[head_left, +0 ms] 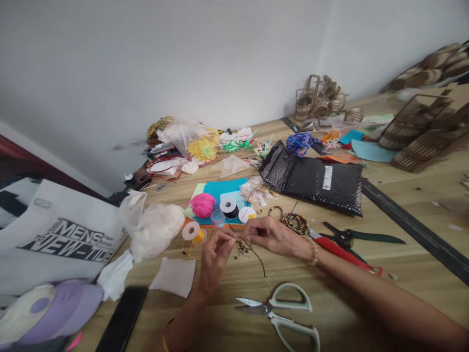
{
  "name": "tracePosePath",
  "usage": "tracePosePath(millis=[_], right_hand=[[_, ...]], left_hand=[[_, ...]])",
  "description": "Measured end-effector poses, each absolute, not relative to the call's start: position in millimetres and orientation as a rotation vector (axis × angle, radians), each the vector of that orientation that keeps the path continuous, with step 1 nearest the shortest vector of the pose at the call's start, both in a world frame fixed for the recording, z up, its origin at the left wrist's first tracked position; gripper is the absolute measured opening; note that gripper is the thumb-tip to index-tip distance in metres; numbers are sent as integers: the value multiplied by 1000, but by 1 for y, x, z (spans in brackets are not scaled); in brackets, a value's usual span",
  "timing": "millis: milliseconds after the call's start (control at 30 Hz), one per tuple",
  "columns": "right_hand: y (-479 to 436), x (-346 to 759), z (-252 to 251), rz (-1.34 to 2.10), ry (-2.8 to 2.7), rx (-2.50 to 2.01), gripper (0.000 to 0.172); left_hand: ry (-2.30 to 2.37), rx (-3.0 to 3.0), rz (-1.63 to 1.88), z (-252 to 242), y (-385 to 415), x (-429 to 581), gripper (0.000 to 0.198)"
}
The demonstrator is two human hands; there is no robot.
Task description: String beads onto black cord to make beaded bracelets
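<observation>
My left hand (215, 256) is closed in a pinch, its fingertips at a thin black cord (258, 258) and some tiny beads. Facing it, my right hand (273, 237) pinches the same cord, which trails toward the scissors. Just under the fingertips lie small dark and coloured beads (241, 250); how many are threaded is too small to tell. A spool of black cord (229, 209) stands behind the hands, beside a round white-lidded piece (246, 215). Beaded bracelets (296, 224) lie by my right wrist. Open white-handled scissors (269, 308) rest in front.
A yellow cord spool (194, 233) and pink yarn ball (202, 205) sit to the left. Pruning shears (344, 237) and a black bubble mailer (322, 181) lie right. A phone (122, 320), white cloth square (174, 277) and paper bag (54, 239) occupy the left side.
</observation>
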State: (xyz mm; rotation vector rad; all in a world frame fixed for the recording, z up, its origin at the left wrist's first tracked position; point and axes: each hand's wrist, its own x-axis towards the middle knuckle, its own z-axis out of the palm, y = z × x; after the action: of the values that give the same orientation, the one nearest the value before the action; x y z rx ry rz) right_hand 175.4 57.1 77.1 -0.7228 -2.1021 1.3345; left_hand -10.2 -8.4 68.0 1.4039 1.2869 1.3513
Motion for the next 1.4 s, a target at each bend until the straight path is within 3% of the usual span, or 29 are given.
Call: tracePosePath(millis=[1033, 1400], right_hand=[[62, 168, 53, 1523, -2076, -681, 16], [60, 167, 54, 1306, -2199, -758, 15]], left_hand=[[1180, 1485, 1353, 56, -16, -4, 12], [1268, 1429, 1159, 66, -11, -10, 16]])
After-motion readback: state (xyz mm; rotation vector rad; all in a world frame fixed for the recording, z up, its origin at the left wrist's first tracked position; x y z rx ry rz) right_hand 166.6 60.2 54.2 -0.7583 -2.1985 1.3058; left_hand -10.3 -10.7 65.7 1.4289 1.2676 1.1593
